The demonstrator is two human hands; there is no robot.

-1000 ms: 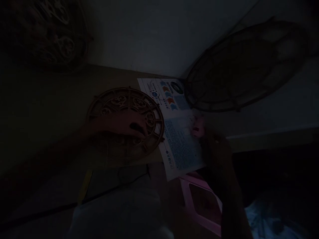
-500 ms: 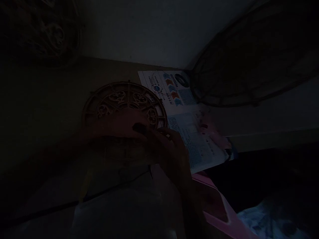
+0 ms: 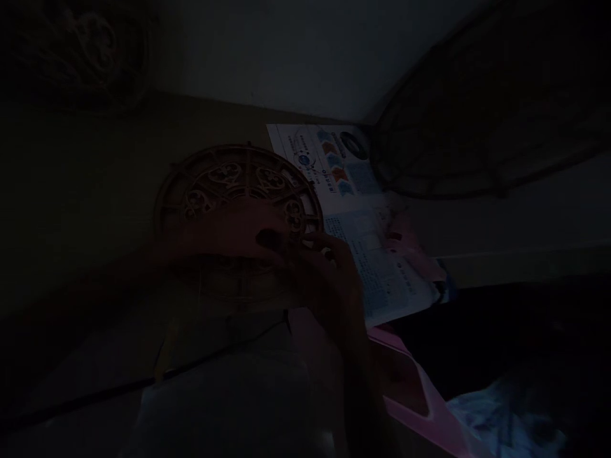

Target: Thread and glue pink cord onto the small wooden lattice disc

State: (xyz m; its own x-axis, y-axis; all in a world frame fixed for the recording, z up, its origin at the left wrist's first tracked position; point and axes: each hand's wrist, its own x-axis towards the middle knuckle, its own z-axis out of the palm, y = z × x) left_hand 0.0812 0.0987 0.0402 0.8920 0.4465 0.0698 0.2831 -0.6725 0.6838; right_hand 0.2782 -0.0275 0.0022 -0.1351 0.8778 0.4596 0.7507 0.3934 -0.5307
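The light is very dim. A round brown openwork piece (image 3: 226, 173) with scroll ornaments lies flat on the table, its near part partly hidden by my hands. My left hand (image 3: 233, 229) reaches across its middle with the fingers bent together. A small dark patch (image 3: 270, 239) shows at its fingertips; I cannot tell what it is. My right hand (image 3: 331, 283) is at the piece's right edge, fingers curled in and meeting the left fingertips. Whatever the fingers pinch is hidden in the dark.
Printed paper (image 3: 377, 280) lies under the right side, with a pink object (image 3: 413, 248) on it. A large ribbed round frame (image 3: 477, 127) leans at right; another ornate round piece (image 3: 98, 44) stands upper left. A black cable (image 3: 214, 356) and pink plastic item (image 3: 442, 420) are nearer.
The view has shifted slightly, so the paper and round pieces sit a little higher. Both hands keep nearly the same pose over the openwork piece, with only slight finger movement.
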